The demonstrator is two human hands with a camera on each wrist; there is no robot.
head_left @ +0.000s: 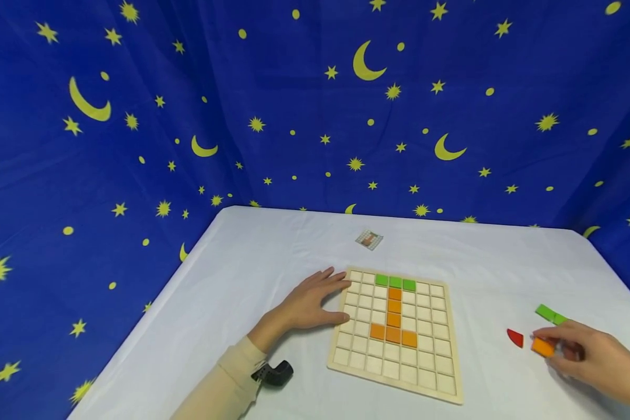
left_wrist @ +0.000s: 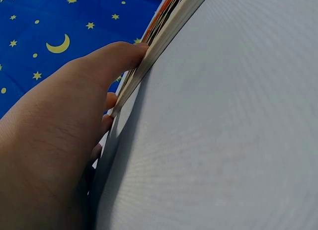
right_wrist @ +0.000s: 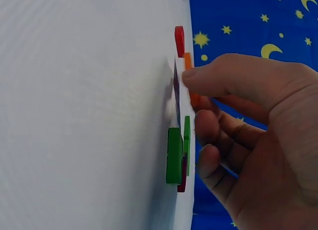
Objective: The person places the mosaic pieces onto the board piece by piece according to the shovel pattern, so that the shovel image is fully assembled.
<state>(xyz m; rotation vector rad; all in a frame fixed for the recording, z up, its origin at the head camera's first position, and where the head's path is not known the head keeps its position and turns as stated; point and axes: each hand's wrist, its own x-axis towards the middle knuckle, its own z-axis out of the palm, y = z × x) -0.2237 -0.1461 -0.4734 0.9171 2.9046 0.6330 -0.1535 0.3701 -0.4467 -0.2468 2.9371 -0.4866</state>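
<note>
Blue cloth [head_left: 304,105] with yellow moons and stars hangs behind a white tabletop [head_left: 294,245]. Going left to right: a beige sleeve [head_left: 226,373] with a black gadget [head_left: 278,374] at the cuff is near-left of the wooden grid board [head_left: 391,352]. Left hand [head_left: 310,303] is at the board's left edge, thumb and fingers spread wide, just touching the wood, not gripping. Small patterned card [head_left: 369,240] lies beyond the board's far edge. Board's turned slightly, right end of that far edge nearer the person. On it, three green tiles [head_left: 395,282] sit in the far row, and six orange tiles [head_left: 394,320] make an upside-down T, stem pointing away from the person. Well right of the board: a red wedge [head_left: 515,337], then an orange piece [head_left: 543,347] pinched between the right hand [head_left: 598,356]'s thumb and fingertips. Its visible end points boardward; fingers cover the rest, so can't tell its long axis for sure. Just beyond is a green strip [head_left: 551,315], long axis slanting far-left to near-right.
</note>
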